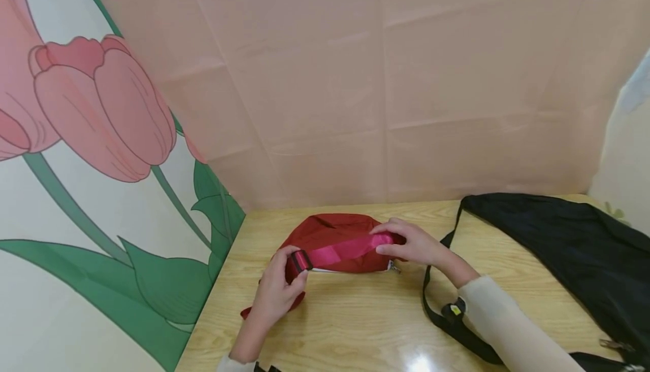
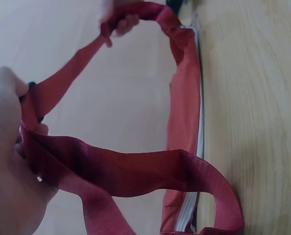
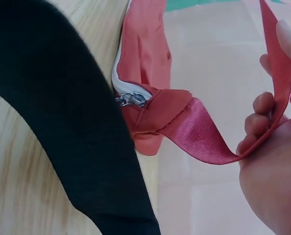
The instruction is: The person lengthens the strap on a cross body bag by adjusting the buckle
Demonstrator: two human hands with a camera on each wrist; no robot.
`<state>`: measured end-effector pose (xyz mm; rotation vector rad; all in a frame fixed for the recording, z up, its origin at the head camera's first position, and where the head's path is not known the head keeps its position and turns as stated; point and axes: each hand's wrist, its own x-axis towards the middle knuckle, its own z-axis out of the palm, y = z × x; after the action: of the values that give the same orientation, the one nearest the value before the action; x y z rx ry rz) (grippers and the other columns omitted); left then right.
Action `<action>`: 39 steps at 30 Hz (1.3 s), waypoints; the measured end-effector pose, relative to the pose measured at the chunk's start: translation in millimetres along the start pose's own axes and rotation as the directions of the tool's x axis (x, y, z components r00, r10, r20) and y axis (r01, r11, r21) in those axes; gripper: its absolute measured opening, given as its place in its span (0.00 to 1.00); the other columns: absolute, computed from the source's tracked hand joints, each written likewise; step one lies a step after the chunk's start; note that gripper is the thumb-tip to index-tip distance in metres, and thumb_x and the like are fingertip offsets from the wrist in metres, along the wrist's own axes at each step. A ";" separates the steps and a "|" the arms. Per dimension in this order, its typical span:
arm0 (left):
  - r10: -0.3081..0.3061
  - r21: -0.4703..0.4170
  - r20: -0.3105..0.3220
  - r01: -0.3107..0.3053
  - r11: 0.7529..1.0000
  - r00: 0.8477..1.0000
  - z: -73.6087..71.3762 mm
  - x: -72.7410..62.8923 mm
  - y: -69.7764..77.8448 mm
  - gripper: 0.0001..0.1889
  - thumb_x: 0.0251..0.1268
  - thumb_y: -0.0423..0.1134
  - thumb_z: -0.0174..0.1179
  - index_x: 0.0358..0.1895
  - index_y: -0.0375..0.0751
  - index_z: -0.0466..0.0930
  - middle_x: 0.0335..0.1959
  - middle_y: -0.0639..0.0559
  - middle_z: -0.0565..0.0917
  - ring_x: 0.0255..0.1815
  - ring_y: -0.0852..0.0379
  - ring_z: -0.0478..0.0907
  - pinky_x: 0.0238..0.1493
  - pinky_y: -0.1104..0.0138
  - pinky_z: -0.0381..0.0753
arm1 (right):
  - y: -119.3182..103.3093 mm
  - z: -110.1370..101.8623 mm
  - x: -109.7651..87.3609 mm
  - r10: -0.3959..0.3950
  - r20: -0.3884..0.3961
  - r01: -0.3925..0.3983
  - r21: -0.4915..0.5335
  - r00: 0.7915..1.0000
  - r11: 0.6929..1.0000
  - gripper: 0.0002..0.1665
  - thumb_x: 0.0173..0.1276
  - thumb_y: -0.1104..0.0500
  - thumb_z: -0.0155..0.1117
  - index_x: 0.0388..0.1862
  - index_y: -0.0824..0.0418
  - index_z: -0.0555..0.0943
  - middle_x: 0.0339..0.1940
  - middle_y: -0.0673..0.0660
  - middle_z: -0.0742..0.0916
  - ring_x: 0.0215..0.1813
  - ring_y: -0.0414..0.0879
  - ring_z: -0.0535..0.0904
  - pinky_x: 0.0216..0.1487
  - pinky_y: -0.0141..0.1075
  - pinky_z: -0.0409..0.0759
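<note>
A red waist bag with a white zipper lies on the wooden table, its zip pull at the right end. Its pink-red strap is raised in front of it, stretched between both hands. My left hand pinches the strap at a dark slide buckle; a loop of the strap hangs below that hand. The right hand holds the strap near the bag's right end, the band running across its palm with fingers curled behind it.
A black bag lies on the table at the right. Its black strap, with a dark buckle, curves under the right forearm. Behind the table hangs a creased pinkish sheet; a wall with painted tulips stands at the left.
</note>
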<state>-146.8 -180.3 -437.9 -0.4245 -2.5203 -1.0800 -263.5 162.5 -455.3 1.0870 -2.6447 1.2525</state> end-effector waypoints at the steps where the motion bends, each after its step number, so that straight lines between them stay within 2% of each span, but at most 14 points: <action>1: 0.017 -0.009 0.013 -0.017 1.000 1.000 -0.4 -0.5 1.4 0.26 0.60 0.35 0.67 0.62 0.42 0.70 0.50 0.50 0.78 0.43 0.56 0.77 0.39 0.67 0.82 | -1.1 -0.7 -0.4 -0.005 -0.004 0.005 -0.006 1.000 1.000 0.21 0.66 0.44 0.72 0.58 0.41 0.83 0.46 0.44 0.80 0.45 0.43 0.74 0.43 0.39 0.76; 5: 0.065 -0.045 0.096 -0.061 0.997 0.993 -1.2 -2.3 6.4 0.30 0.58 0.34 0.70 0.63 0.44 0.69 0.52 0.55 0.77 0.46 0.59 0.77 0.42 0.66 0.82 | -4.4 -2.4 -1.3 -0.016 -0.002 0.016 -0.047 1.000 0.999 0.22 0.66 0.42 0.72 0.57 0.41 0.82 0.48 0.42 0.81 0.47 0.41 0.75 0.48 0.41 0.76; 9: 0.082 -0.058 0.173 -0.073 0.996 0.981 0.0 -3.5 8.8 0.31 0.58 0.36 0.73 0.64 0.49 0.68 0.51 0.59 0.77 0.47 0.61 0.77 0.44 0.66 0.82 | -8.0 -3.5 -1.1 -0.027 0.028 0.029 -0.072 0.999 0.997 0.22 0.66 0.39 0.70 0.56 0.42 0.81 0.50 0.44 0.81 0.47 0.42 0.75 0.46 0.40 0.77; 14: 0.110 0.002 0.212 -0.113 0.994 0.971 5.4 -3.5 7.7 0.32 0.58 0.39 0.74 0.63 0.51 0.68 0.49 0.57 0.79 0.48 0.61 0.77 0.44 0.66 0.81 | -10.7 -6.5 -1.6 -0.041 0.053 0.045 -0.075 0.998 0.996 0.21 0.66 0.43 0.72 0.56 0.46 0.80 0.50 0.46 0.82 0.46 0.43 0.75 0.43 0.38 0.77; 21: 0.147 0.046 0.268 -0.165 0.985 0.952 13.1 -3.5 9.2 0.31 0.58 0.40 0.75 0.63 0.46 0.70 0.51 0.55 0.81 0.51 0.61 0.79 0.49 0.64 0.82 | -9.8 -11.0 -7.0 -0.114 0.084 0.124 -0.128 0.990 0.984 0.19 0.67 0.55 0.73 0.54 0.51 0.79 0.49 0.47 0.83 0.47 0.42 0.77 0.49 0.40 0.77; 26: 0.152 0.129 0.321 -0.202 0.971 0.935 20.4 -5.9 8.6 0.30 0.60 0.44 0.74 0.63 0.46 0.71 0.53 0.56 0.81 0.53 0.61 0.78 0.52 0.64 0.81 | -11.1 -13.4 -13.0 -0.130 0.130 0.150 -0.165 0.983 0.975 0.19 0.67 0.57 0.72 0.54 0.53 0.79 0.47 0.47 0.81 0.45 0.42 0.75 0.45 0.38 0.77; 29: 0.175 0.194 0.352 -0.254 0.948 0.919 25.8 -7.9 7.6 0.30 0.61 0.46 0.73 0.64 0.46 0.72 0.55 0.56 0.80 0.56 0.59 0.78 0.56 0.63 0.80 | -12.1 -13.5 -16.6 -0.132 0.156 0.163 -0.210 0.979 0.964 0.19 0.66 0.57 0.72 0.55 0.52 0.79 0.48 0.46 0.82 0.46 0.42 0.75 0.47 0.40 0.77; 33: 0.235 0.289 0.384 -0.358 0.888 0.893 34.0 -12.0 6.8 0.28 0.62 0.47 0.72 0.63 0.45 0.73 0.56 0.54 0.80 0.59 0.57 0.78 0.59 0.61 0.78 | -12.3 -12.6 -23.7 -0.134 0.179 0.182 -0.287 0.975 0.940 0.19 0.66 0.57 0.72 0.55 0.51 0.80 0.49 0.45 0.83 0.49 0.43 0.76 0.52 0.47 0.76; 35: 0.261 0.331 0.394 -0.401 0.854 0.881 38.0 -14.2 5.8 0.27 0.63 0.48 0.72 0.61 0.45 0.73 0.55 0.54 0.80 0.56 0.57 0.78 0.58 0.63 0.79 | -12.4 -12.7 -27.6 -0.124 0.190 0.180 -0.320 0.974 0.930 0.19 0.66 0.57 0.72 0.55 0.50 0.80 0.47 0.45 0.83 0.49 0.43 0.76 0.52 0.49 0.74; 39: 0.311 0.365 0.390 -0.456 0.812 0.867 44.8 -17.6 3.8 0.26 0.62 0.48 0.72 0.59 0.46 0.73 0.50 0.55 0.80 0.48 0.61 0.78 0.50 0.68 0.80 | -13.5 -15.3 -34.4 -0.111 0.213 0.186 -0.376 0.971 0.908 0.17 0.65 0.56 0.72 0.52 0.48 0.81 0.43 0.44 0.81 0.46 0.43 0.76 0.50 0.48 0.73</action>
<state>-139.1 -146.9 -471.9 -0.9871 -2.6653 -0.2705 -233.4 187.1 -446.0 1.3523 -2.7066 0.5742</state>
